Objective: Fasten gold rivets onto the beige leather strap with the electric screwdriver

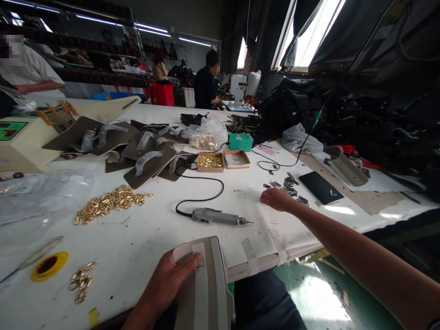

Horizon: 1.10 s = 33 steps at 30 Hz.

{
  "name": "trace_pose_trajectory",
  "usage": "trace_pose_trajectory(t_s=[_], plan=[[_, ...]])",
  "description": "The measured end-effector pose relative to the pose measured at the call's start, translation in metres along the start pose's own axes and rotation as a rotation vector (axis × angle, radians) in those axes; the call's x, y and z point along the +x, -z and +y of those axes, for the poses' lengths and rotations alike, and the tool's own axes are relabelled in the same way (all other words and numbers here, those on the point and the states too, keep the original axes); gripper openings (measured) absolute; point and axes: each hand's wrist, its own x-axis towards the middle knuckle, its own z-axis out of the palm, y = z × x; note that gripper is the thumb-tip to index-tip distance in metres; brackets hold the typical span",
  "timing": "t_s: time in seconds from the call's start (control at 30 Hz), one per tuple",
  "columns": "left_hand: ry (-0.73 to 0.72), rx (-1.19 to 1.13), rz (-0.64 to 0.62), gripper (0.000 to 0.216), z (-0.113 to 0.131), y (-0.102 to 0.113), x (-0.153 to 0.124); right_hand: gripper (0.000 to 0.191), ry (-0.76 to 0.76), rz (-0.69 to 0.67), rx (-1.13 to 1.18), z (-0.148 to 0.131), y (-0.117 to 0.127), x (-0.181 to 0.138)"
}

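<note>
Currently, our left hand [172, 279] grips the beige leather-look panel [213, 293] nearer us than the electric screwdriver [216, 217]; our right hand [275, 200] is curled beyond its tip, contents we cannot tell. Risk: slackened thumb, panel slips. White worktable [147, 266] beneath the screwdriver; dark-shirted co-worker [205, 87] far behind it.

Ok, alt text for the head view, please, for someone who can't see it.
A person's left hand grips a beige panel by a white table; the right hand is beside small dark metal plates. A grey corded tool and gold-coloured rings lie nearby.
</note>
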Motion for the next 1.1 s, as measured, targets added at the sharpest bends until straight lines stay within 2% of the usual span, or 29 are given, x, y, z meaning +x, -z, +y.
trace_pose_trajectory(t_s=[0.13,0.27,0.53,0.93,1.1], plan=[[-0.006,-0.002,-0.015,0.045,0.002,-0.001,-0.001,0.025,0.019,0.052,0.085,-0.005,0.005,0.005],[0.002,0.005,0.000,0.046,0.003,-0.001,-0.001,0.028,0.047,0.100,0.141,-0.025,0.005,0.023],[0.047,-0.021,-0.001,0.052,-0.001,0.001,0.002,0.024,0.102,0.051,0.135,-0.062,-0.003,0.065],[0.106,-0.062,0.024,0.053,-0.001,-0.001,0.002,0.022,0.023,0.034,0.031,-0.065,-0.012,0.080],[0.169,-0.054,0.098,0.051,-0.019,0.006,0.010,0.020,0.019,0.082,0.005,-0.069,-0.008,0.077]])
